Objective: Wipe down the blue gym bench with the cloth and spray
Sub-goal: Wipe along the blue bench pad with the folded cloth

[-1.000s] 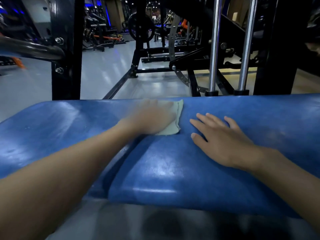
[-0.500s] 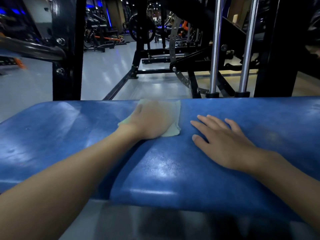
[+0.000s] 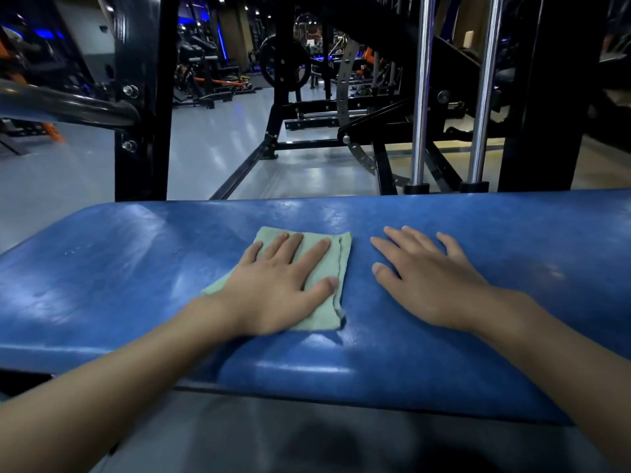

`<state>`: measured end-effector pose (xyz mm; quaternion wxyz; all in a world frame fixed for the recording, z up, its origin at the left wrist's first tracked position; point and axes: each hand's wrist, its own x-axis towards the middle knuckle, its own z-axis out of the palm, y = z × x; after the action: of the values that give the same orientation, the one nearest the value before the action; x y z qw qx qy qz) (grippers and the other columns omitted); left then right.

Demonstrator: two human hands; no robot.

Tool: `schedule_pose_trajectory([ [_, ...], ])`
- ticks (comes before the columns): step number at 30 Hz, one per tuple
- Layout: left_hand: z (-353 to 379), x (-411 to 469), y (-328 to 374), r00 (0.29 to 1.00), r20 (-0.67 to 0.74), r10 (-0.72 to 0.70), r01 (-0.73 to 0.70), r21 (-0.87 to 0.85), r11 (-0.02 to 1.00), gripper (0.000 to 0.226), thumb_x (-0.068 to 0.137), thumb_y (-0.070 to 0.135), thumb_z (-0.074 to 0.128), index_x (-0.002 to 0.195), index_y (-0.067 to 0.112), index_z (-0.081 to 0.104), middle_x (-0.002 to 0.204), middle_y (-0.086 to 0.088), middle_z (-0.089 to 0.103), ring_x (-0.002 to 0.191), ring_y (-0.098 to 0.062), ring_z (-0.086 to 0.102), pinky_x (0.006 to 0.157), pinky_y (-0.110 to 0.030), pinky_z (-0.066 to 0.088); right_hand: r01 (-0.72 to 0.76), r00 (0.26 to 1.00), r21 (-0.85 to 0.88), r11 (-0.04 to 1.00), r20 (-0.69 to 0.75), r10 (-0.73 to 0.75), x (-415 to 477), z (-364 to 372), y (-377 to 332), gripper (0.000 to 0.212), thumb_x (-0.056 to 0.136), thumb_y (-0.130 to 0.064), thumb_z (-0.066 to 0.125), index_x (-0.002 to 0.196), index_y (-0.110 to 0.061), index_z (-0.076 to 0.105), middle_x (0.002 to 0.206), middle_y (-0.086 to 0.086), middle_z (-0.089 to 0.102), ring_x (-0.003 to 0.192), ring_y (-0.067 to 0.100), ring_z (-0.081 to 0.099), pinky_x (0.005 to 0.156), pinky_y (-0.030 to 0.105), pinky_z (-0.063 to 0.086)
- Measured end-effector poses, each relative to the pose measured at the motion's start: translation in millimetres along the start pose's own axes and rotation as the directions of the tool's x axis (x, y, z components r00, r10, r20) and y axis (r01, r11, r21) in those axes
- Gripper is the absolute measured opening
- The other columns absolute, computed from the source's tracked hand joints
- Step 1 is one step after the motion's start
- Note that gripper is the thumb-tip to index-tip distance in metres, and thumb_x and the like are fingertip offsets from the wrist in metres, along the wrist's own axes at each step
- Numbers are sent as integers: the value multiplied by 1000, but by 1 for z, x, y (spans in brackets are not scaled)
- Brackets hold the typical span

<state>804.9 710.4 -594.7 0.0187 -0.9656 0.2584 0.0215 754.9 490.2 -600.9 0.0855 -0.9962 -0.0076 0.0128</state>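
The blue padded gym bench [image 3: 136, 268] runs across the view from left to right. A pale green folded cloth [image 3: 341, 254] lies flat on its middle. My left hand [image 3: 280, 285] presses on the cloth with straight, spread fingers and covers most of it. My right hand [image 3: 423, 278] rests flat on the bare blue pad just right of the cloth, fingers straight. No spray bottle is in view.
Behind the bench stand a black rack upright [image 3: 141, 97], two chrome guide rods [image 3: 421, 97] and a black machine frame [image 3: 341, 141]. A round steel bar [image 3: 68, 104] juts in from the left. Grey gym floor [image 3: 218, 148] lies beyond.
My left hand has slid the cloth back toward me from the bench's far edge. My right hand has stayed flat in the same spot.
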Motion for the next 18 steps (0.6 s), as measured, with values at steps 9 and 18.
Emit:
schedule_pose_trajectory([
  [9,-9,162,-33,992,18,-121,122,-33,992,75,85,74,10,153,43,14,161,-8,24,148,-29,20,116,-54,13,13,1000,8,1000,-15,-13,1,1,1,57,100,-50,15,155,-36,7,165,-11,-4,150,7,-11,120,50,-6],
  [18,1,98,-20,997,-39,-67,66,-23,998,65,95,67,13,155,42,8,164,-6,14,152,-22,7,120,-52,7,7,1000,8,1000,-14,-7,3,0,2,58,99,-52,14,155,-38,8,165,-12,-3,150,6,-9,120,48,-6],
])
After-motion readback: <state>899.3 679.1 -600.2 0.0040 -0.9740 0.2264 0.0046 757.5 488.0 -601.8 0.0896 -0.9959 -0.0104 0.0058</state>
